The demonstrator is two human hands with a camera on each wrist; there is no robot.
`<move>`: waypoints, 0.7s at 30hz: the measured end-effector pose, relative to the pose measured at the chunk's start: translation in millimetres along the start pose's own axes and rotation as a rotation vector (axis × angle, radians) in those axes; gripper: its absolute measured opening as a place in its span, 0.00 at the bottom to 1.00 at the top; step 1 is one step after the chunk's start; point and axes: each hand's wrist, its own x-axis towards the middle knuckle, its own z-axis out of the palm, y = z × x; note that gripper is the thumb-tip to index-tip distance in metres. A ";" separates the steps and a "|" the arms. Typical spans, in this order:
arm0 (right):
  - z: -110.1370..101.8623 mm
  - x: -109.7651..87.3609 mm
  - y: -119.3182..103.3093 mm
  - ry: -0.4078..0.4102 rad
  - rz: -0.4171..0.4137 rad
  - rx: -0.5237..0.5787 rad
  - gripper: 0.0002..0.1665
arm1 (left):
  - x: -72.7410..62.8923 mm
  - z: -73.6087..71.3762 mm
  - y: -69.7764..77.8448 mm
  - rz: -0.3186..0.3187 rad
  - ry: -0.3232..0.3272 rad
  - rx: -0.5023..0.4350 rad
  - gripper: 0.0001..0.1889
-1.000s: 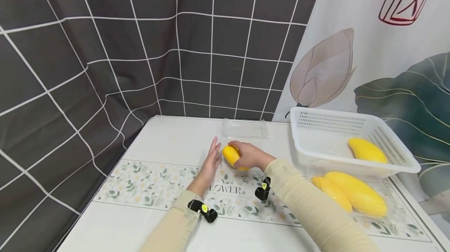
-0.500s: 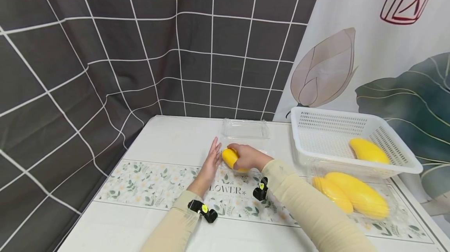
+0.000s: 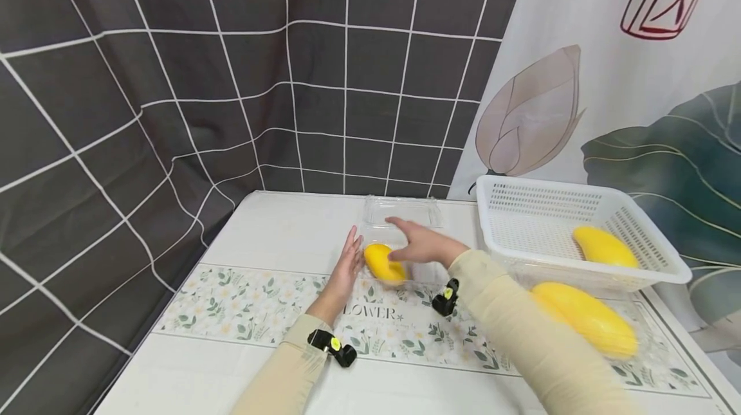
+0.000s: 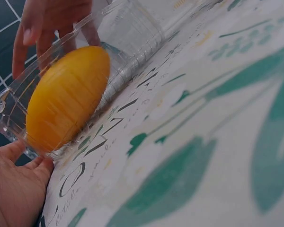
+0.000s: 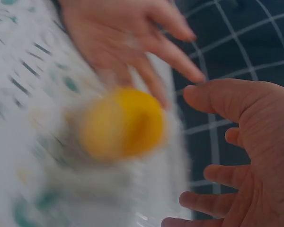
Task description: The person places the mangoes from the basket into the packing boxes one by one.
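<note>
A yellow mango (image 3: pixel 383 263) lies at the left end of a clear plastic clamshell box (image 4: pixel 125 35), whose lid (image 3: pixel 402 212) is folded back behind it. My left hand (image 3: pixel 345 267) stands at the box's left end with straight fingers; in the left wrist view its fingertips are right at the box's corner. Just above and to the right of the mango is my right hand (image 3: pixel 425 244), fingers spread and nothing in its grasp. Seen from the right wrist, the mango (image 5: pixel 128 125) is blurred and apart from that hand's thumb and fingers.
A white slotted basket (image 3: pixel 492 235) at the back right holds one mango (image 3: pixel 604 248). In front of it, a clear box with mangoes (image 3: pixel 590 318) is partly hidden by my right sleeve (image 3: pixel 521 331). A dark gridded curtain (image 3: pixel 324 112) hangs behind the table.
My right hand has let go of the mango, opened its fingers, and lifted up and to the right. The mango stays in the box. My left hand has kept its place.
</note>
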 end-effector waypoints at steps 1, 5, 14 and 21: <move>-11.1 -3.3 2.2 0.028 -0.013 -0.018 0.52 | -0.3 0.1 0.4 -0.001 0.005 0.008 0.30; -61.7 -21.9 17.9 0.161 -0.021 -0.101 0.49 | -1.0 0.7 1.5 0.000 0.021 0.028 0.30; -158.2 -89.0 100.5 0.287 0.329 -0.183 0.56 | -2.2 -0.8 -2.5 -0.029 0.033 0.025 0.31; -192.1 -144.2 161.4 0.282 0.534 -0.067 0.70 | -0.4 -2.2 -2.0 -0.022 0.033 0.038 0.31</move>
